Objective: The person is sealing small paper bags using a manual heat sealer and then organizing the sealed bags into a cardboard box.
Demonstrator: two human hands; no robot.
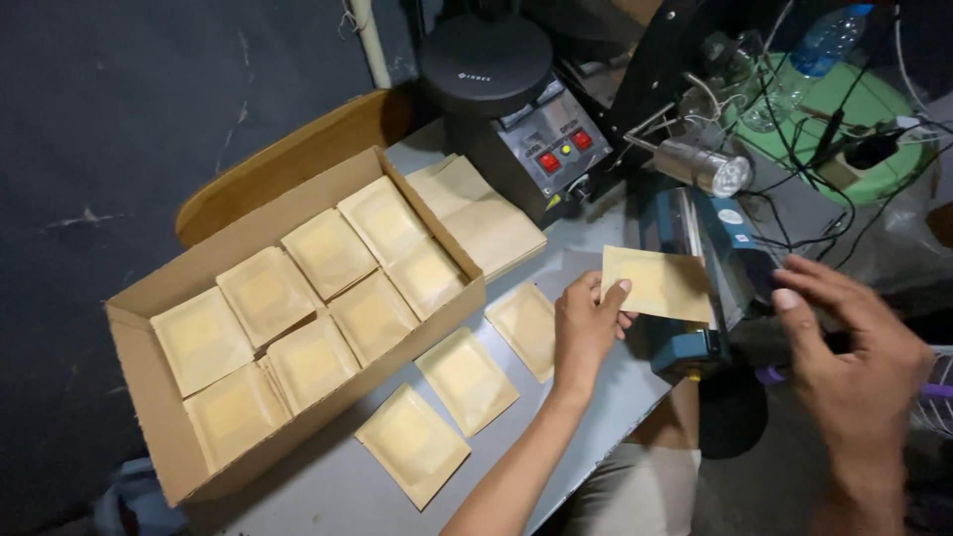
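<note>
Head view: left hand (pixel 584 333) grips flat kraft-paper pouch (pixel 657 284); right hand (pixel 856 362) open.

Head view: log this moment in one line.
left hand: holds pouch at sealer | right hand: open, empty | box: pouches inside

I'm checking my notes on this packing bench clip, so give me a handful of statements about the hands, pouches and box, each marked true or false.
1. The left hand holds a tan pouch by its edge. True.
2. The right hand grips a second pouch. False: it is open, holds nothing and hovers near the blue sealer.
3. The cardboard box is filled with tan pouches. True.
4. Three pouches lie on the table in front of the box. True.
5. The black machine shows green buttons. False: its buttons are red, with a small yellow light between.
</note>
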